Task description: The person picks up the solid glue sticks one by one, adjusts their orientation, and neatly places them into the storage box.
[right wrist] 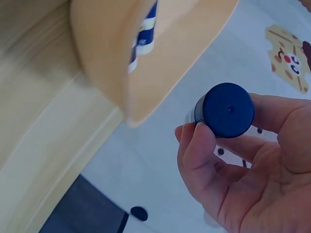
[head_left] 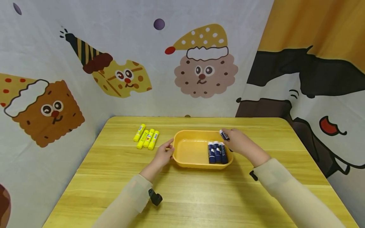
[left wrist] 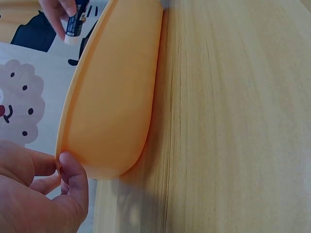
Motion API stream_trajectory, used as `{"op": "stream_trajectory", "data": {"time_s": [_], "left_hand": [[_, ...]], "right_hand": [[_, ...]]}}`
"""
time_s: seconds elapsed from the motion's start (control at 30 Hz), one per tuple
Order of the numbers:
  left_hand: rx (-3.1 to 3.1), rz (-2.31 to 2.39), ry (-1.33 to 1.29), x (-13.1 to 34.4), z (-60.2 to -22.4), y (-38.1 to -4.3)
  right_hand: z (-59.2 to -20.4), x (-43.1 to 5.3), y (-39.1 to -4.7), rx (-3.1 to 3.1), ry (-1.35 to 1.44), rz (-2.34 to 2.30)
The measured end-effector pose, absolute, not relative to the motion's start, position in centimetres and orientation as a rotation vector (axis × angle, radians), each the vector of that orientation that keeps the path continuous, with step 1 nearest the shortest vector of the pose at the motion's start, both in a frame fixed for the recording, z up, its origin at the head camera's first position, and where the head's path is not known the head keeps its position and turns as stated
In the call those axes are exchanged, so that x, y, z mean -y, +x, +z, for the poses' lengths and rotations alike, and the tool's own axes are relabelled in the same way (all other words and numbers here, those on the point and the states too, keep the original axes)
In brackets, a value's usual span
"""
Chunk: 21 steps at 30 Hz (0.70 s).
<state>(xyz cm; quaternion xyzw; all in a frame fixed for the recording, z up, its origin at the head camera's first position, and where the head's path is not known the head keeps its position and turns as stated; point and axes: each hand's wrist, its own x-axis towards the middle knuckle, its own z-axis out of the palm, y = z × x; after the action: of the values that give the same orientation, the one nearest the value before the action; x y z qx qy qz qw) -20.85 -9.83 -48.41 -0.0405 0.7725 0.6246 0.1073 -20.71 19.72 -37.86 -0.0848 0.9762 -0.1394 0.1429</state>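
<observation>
In the head view, I am pinching a dark blue tube (head_left: 224, 135) between the curled fingers of my right hand (head_left: 235, 139), holding it over the far right corner of the yellow-orange tray (head_left: 189, 148). Its white end is tilting left and toward the table's far edge. Three matching tubes (head_left: 217, 152) are lying side by side in the tray, nearer me, by its right edge, their long axes running far to near. My left hand (head_left: 165, 154) is gripping the left edge, well apart from the held tube. Four yellow tubes (head_left: 148, 138) are lying toward the far left corner of the table (head_left: 182, 196), out of the way.

In the left wrist view, my thumb and fingers are pinching the rim.

In the right wrist view, the held tube's round blue end is facing the camera, while the tray's wall is partly hiding the tubes inside.
</observation>
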Motion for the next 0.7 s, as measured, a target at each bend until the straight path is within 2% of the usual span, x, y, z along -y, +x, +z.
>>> {"op": "stream_trajectory", "data": {"time_s": [0.7], "left_hand": [[-2.281, 1.849, -0.107, 9.8, -48.5, -20.9]], "right_hand": [[-39.0, -14.6, -22.8, -2.649, -0.157, -0.463]]}}
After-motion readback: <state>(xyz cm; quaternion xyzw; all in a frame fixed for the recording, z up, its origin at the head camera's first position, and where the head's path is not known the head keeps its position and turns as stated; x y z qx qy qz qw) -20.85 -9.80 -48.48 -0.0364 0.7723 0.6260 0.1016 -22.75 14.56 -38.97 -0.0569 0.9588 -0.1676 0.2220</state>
